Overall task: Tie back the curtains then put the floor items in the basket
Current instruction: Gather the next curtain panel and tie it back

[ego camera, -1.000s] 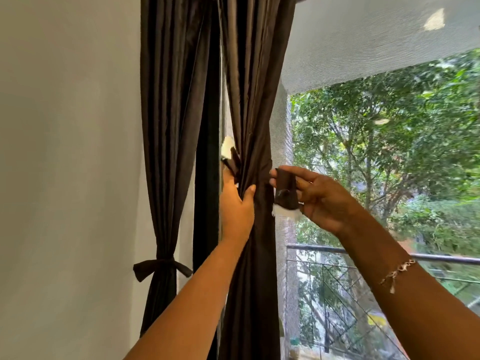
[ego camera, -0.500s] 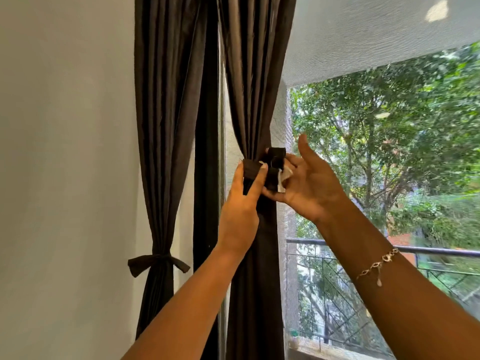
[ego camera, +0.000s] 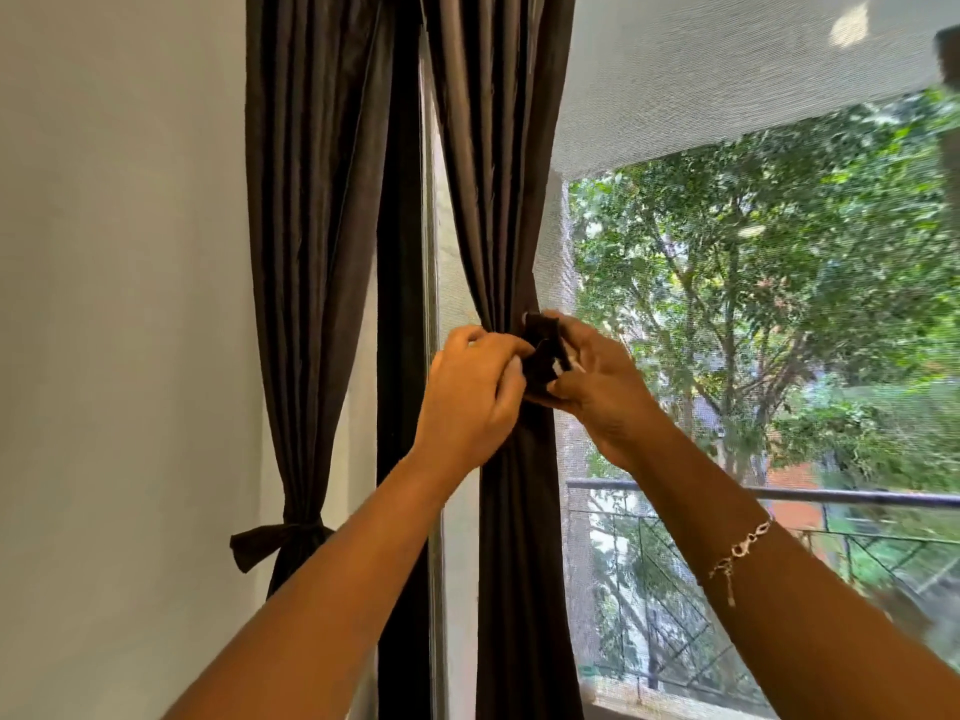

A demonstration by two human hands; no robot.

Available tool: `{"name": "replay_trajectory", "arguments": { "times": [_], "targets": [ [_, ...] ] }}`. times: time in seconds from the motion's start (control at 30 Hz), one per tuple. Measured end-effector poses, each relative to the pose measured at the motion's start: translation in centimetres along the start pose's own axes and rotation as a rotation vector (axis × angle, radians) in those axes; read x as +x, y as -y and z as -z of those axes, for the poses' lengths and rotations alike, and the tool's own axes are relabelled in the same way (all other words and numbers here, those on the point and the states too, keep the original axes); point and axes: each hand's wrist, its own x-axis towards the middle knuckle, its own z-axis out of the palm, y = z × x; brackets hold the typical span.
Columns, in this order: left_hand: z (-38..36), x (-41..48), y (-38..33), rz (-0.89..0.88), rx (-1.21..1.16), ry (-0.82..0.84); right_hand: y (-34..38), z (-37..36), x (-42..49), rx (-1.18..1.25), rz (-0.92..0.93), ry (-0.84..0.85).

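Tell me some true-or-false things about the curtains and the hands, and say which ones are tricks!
1. The left curtain is gathered by a knotted band. True.
2. Both the left hand and the right hand grip the tie strap at the right curtain. True.
3. The bracelet is on the left wrist. False: it hangs on the right wrist.
4. The right curtain is white. False: it is dark brown, like the left one.
5. Only a brick wall shows outside the window. False: green trees and a railing show.
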Motion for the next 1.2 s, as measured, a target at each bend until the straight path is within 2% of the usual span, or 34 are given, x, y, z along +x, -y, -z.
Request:
{"name": "replay_trajectory", "arguments": {
  "times": [0.1,0.17,0.23,0.33,0.47,0.6,0.73,0.9,1.03,1.1,1.2],
  "targets": [
    [-0.3,1.4,-1.9,0.227,-0.108,-0.012,-0.3,-0.5,-0.3,-0.122,0.028,-0.010],
    [-0.4,2.2,-2.6,0.321,-0.052,0.006,-0.7,-0.6,-0.2,-0.186,0.012,-0.046],
    [-0.3,2.9,-2.7,0.373,-0.093,0.045,-0.8,-0.5,-0.2,-0.217,-0.001,-0.082],
    [0.3,3.4,-2.8,0.416,-0.248,0.098,-0.7,-0.4,-0.8,-0.118,0.034,-0.132],
    [1.0,3.7,-2.7,0.622,-0.512,0.162,-0.9,-0.6,-1.4,-0.034,0.091,-0.239],
    [1.7,3.7,-2.0,0.700,-0.610,0.184,-1.3,-0.4,-1.7,0.020,0.103,-0.298],
    [1.9,3.4,-2.0,0.625,-0.530,0.193,-0.8,-0.2,-1.8,-0.104,0.112,-0.280],
    [1.8,2.4,-2.4,0.336,-0.354,0.273,0.1,-0.6,-1.5,-0.478,0.353,-0.244],
    [1.9,1.7,-1.8,0.233,-0.328,0.341,0.3,0.0,-0.1,-0.567,0.362,-0.227],
    [1.5,1.7,-1.3,0.171,-0.136,0.259,0.4,0.1,0.6,-0.623,0.354,-0.242],
    [0.8,1.2,-1.2,0.086,0.321,0.055,0.8,-0.1,1.9,-0.673,0.336,-0.227]
  ]
}}
